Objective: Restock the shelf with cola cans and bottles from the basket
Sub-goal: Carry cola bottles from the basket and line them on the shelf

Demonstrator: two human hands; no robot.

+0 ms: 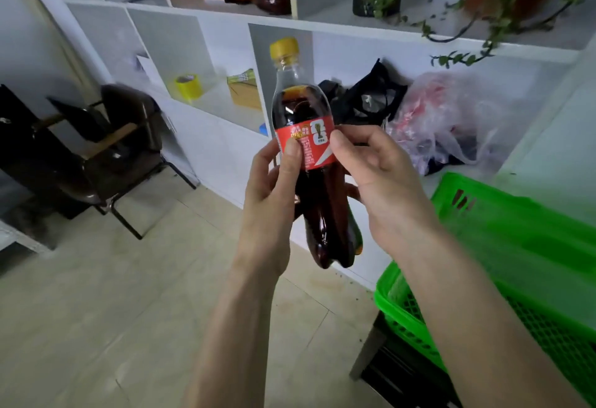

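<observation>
head view: i see both hands wrapped around one cola bottle (311,162), upright in the air in front of the white shelf (225,146). left hand (269,201) grips its lower body, thumb on the red label; right hand (380,175) pinches the label's right side. green basket (503,230) sits lower right.

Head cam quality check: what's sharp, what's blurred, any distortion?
Head view: the dark cola bottle with red label and yellow cap is sharp, held by the left hand and right hand; the green plastic basket is smeared and soft; the white shelf lines bow from wide-angle distortion; the yellow tape roll is blurred; lighting is soft and even, with no harsh glare.
</observation>
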